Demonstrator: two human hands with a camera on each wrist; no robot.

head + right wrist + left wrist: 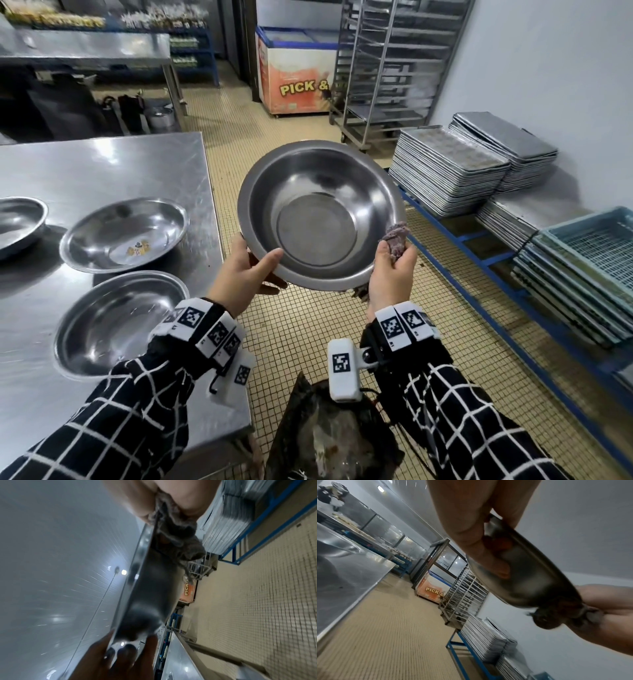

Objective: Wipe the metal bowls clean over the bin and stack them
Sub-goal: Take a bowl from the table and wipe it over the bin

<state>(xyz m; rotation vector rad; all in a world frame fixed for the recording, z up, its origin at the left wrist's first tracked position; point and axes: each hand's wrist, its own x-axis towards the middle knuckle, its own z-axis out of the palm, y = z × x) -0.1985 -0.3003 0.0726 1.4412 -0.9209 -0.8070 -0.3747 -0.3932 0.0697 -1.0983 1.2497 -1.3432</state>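
Observation:
I hold a large metal bowl tilted toward me in mid-air, above the floor beyond the bin. My left hand grips its near left rim, thumb inside, fingers under the bowl. My right hand pinches a greyish rag against the right rim; the rag wraps over the edge of the bowl. Three more metal bowls rest on the steel table: one with food scraps, one nearer me, one at the left edge.
The steel table fills the left. Stacked baking trays and blue crates sit on a low blue rack at the right. A wheeled tray rack and a chest freezer stand at the back.

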